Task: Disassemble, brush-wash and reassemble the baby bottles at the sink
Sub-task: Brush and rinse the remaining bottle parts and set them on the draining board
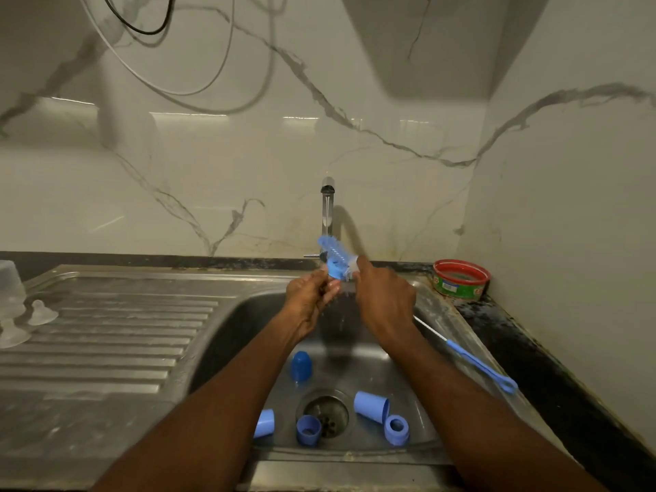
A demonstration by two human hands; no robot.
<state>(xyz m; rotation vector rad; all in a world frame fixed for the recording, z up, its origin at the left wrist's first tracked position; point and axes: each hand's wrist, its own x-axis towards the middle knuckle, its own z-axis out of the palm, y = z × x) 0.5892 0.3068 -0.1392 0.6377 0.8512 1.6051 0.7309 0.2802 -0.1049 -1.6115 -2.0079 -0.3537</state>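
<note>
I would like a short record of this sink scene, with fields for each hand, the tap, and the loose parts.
left hand: holds a blue bottle part
right hand: grips the brush
tap: running
sink basin: five blue parts by the drain
sink edge: thin blue brush
drainboard: clear teats

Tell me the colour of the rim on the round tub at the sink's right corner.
Red rim on the round tub, green side below; the head view shows it.
</note>
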